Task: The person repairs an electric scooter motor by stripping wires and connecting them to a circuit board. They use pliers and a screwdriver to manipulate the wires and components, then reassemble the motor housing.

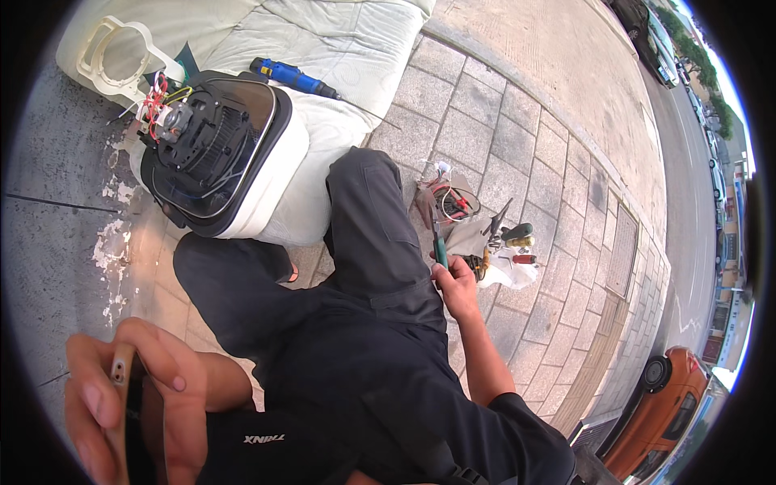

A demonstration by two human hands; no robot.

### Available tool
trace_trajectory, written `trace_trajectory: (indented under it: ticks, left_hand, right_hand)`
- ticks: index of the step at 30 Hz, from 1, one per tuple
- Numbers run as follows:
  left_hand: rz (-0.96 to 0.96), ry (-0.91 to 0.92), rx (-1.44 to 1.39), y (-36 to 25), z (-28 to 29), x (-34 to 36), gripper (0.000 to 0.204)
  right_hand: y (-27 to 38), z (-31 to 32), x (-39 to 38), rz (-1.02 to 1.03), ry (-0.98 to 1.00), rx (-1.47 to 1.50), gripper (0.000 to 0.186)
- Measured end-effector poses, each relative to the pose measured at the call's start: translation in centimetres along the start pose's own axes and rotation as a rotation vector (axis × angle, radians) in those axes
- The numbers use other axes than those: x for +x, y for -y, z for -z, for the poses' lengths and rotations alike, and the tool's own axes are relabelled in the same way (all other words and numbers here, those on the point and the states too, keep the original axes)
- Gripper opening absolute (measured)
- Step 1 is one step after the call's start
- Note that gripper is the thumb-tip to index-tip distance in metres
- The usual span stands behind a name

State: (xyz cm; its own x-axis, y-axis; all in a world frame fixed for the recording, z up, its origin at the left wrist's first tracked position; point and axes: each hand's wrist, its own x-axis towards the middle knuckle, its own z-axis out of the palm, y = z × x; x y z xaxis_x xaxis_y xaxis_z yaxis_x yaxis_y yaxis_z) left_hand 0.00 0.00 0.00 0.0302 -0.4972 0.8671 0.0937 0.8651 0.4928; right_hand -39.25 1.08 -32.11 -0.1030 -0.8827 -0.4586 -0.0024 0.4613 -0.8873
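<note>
My left hand (pixel 158 396) is closed around a dark phone (pixel 139 428) with a pale edge, close to the camera at the lower left. Beside my right knee, my right hand (pixel 454 283) grips a green-handled tool (pixel 440 249). A black-and-white appliance (pixel 260 194) sits opened on the white mattress (pixel 372 56), its motor and red wires (pixel 162 113) exposed on top. A white plastic frame (pixel 97 44) lies behind it, and a blue cordless drill (pixel 291 78) lies to its right.
Wires in a pouch (pixel 444 198) and several hand tools (pixel 517 236) on white plastic lie on the paving (pixel 550 315) at my right. A peeling grey surface (pixel 56 210) is on the left. An orange car (pixel 663 412) and a road with parked cars are at the far right.
</note>
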Motion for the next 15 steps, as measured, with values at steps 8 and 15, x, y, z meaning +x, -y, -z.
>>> trace_trajectory:
  ticks: [8, 15]
  left_hand:
    - [-0.888, -0.609, 0.718, -0.3, 8.0, -2.2, 0.086]
    - [-0.278, -0.219, 0.011, -1.8, 7.2, 1.5, 0.055]
  right_hand:
    - [20.1, -11.3, 7.4, 0.519, -0.024, -0.013, 0.019]
    - [22.6, -14.3, 18.1, 0.749, -0.231, -0.414, 0.037]
